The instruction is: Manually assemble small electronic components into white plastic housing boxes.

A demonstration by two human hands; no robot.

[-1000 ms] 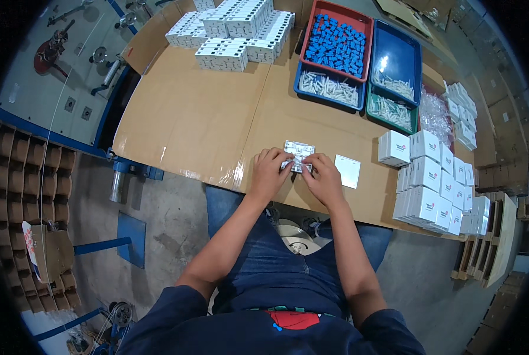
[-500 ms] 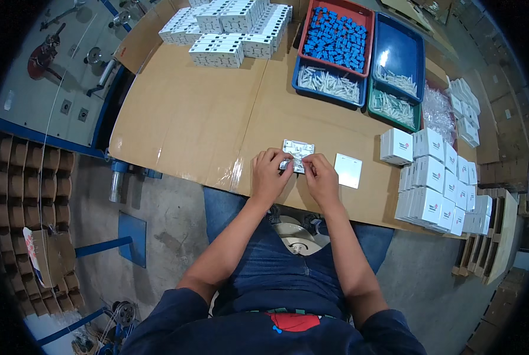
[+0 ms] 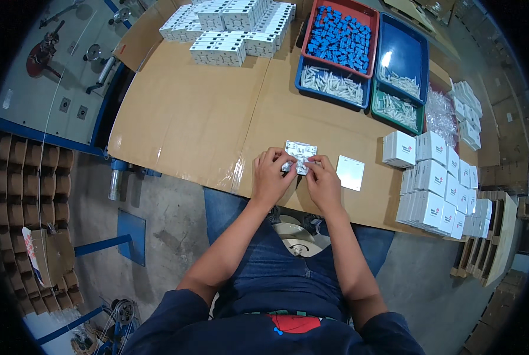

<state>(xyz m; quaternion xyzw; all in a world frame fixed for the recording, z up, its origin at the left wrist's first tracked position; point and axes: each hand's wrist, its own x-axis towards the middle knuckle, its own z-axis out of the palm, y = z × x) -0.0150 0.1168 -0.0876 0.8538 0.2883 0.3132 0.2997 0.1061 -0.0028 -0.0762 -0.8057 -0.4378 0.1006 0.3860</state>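
Head view: both hands work close together over the surface [image 3: 187, 112], which is covered in brown cardboard. Between them, at the centre of an imagined clock face with twelve pointing away from the person, lies a white fitting [image 3: 301, 150], its far part uncovered. The left hand [image 3: 270, 177] has thumb and fingers drawn narrow on its near edge toward seven o'clock; the right hand [image 3: 323, 182] pinches it toward five. Any smaller piece between the fingertips is too small to tell.

A square white plate [image 3: 350, 173] lies flat at four o'clock, just beside the right hand. Stacked white boxes [image 3: 433, 177] stand farther out, between three and four. Toward one o'clock, a red tray [image 3: 374, 36] holds blue pieces, with a blue tray [image 3: 331, 99] of white sticks at its near side. A green tray [image 3: 394, 123], also holding sticks, sits at two. Piled white units [image 3: 218, 54] rise at eleven.
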